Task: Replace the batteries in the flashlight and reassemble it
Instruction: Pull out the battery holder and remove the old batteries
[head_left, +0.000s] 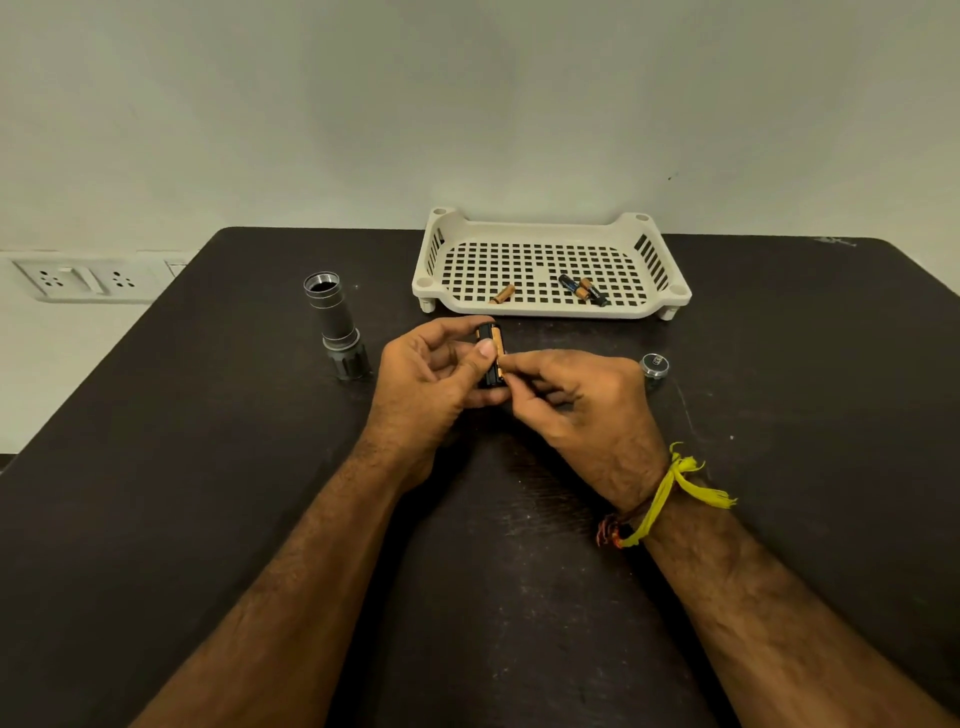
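Note:
My left hand (434, 382) grips a black battery holder (488, 358) upright above the middle of the table. A copper-coloured battery (500, 349) lies in its right side. My right hand (566, 402) pinches that battery at its lower end with thumb and forefinger. The grey flashlight body (335, 325) stands head down at the left, its open end up. The flashlight's tail cap (654, 365) sits on the table at the right. The holder's far side is hidden by my fingers.
A cream perforated tray (550, 309) stands at the back of the dark table (208, 493); it holds one copper battery (502, 294) at the left and two batteries (584, 289) side by side at the right. Wall sockets (83, 279) are at the far left.

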